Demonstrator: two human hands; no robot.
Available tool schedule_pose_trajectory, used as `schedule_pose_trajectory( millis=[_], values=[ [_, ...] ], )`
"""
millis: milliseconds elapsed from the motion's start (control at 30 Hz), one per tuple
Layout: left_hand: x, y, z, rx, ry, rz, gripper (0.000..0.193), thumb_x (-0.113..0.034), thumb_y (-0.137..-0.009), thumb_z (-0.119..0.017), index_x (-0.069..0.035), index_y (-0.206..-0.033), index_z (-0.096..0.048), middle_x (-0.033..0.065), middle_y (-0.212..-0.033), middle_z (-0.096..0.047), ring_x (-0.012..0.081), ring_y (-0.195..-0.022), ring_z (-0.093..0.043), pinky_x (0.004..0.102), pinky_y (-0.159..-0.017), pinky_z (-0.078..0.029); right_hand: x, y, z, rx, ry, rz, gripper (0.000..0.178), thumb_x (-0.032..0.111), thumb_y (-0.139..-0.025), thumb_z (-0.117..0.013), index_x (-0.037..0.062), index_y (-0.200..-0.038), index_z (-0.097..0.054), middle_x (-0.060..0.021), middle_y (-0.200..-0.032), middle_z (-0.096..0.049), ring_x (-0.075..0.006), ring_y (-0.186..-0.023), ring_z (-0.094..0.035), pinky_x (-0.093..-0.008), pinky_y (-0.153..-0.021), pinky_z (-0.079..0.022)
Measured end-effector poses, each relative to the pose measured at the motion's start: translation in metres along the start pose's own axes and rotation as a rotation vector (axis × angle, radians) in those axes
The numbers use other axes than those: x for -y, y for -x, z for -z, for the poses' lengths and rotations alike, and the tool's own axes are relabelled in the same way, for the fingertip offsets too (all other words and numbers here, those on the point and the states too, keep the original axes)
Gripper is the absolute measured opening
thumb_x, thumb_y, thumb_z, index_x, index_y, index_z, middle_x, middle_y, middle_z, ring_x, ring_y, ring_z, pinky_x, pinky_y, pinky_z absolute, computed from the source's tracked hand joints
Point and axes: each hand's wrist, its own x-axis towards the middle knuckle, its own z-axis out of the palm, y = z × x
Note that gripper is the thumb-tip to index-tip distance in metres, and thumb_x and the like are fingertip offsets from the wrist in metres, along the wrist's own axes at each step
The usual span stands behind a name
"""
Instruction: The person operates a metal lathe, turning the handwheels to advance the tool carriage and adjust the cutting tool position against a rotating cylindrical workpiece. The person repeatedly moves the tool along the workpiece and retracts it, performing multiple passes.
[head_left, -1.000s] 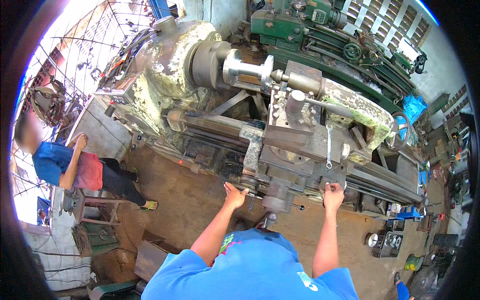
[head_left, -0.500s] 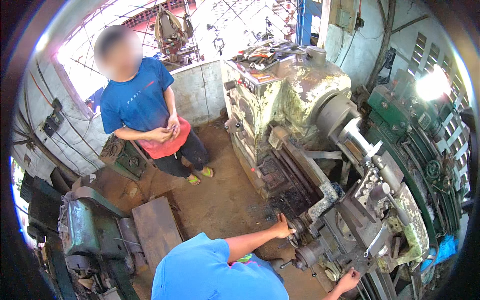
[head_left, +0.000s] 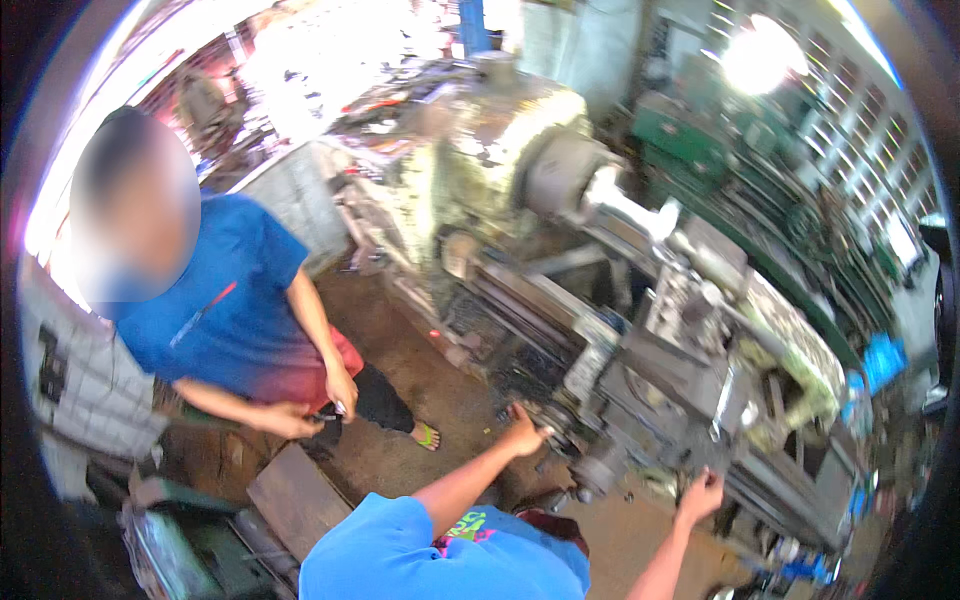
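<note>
Since the half-second-earlier frame the view had swung rightward and closer – the bystander in the blue shirt [head_left: 225, 310] now stood large at the left, and the lathe [head_left: 640, 330] ran diagonally across the middle rather than crowding the right edge. Both of the person's hands had kept their places on the machine, which suggested the head turned while the work at the carriage went on unbroken.

The left hand [head_left: 523, 434] rested on the front of the carriage apron [head_left: 650, 390], fingers curled about a handwheel or knob there; whether it was truly clamped could not be told through the blur. The right hand [head_left: 702, 494] was raised at the lower apron, fingers bent around a small lever or handle – its grip likewise too smeared to judge.

The chuck [head_left: 560, 175] held a bright metal workpiece [head_left: 630, 210] up and behind the carriage. A blue container or package [head_left: 880, 360] sat at the far right beyond the bed; no label on it could be made out.
</note>
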Motion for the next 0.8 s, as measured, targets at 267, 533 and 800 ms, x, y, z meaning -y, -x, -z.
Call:
schedule_pose_trajectory(
  millis=[267,533,800],
  values=[
    [0.022,-0.021,-0.005,0.037,0.174,-0.055,0.117,-0.056,-0.09,-0.061,0.01,-0.147,0.016,0.0317,-0.158,0.004,0.042,-0.144,-0.026,0.0424,-0.112,-0.036,0.012,-0.004,0.001,0.033,0.132,-0.052,0.02,0.021,-0.083,-0.072,0.0021,-0.087,-0.069,-0.0186,-0.074,-0.068,-0.032,-0.066,-0.067,-0.0404,-0.064,-0.051],
    [0.023,-0.019,-0.015,-0.021,0.541,0.015,0.1,-0.044,-0.096,-0.059,0.001,-0.152,0.01,0.0261,-0.156,-0.024,0.0379,-0.109,-0.064,0.0408,-0.077,-0.059,0.015,-0.002,0.002,0.052,0.044,-0.086,0.017,0.019,-0.083,-0.072,0.0027,-0.084,-0.068,-0.0156,-0.067,-0.067,-0.0266,-0.058,-0.066,-0.0388,-0.058,-0.049],
    [0.073,0.03,-0.102,0.052,0.829,0.41,0.037,-0.033,-0.097,-0.057,-0.003,-0.119,-0.053,0.0166,-0.107,-0.062,0.0322,-0.08,-0.068,0.0376,-0.047,-0.049,0.016,-0.004,0.003,0.067,0.014,-0.149,0.018,0.019,-0.084,-0.069,0.0015,-0.084,-0.067,-0.0136,-0.064,-0.066,-0.0222,-0.055,-0.063,-0.0369,-0.057,-0.049]
  ],
)
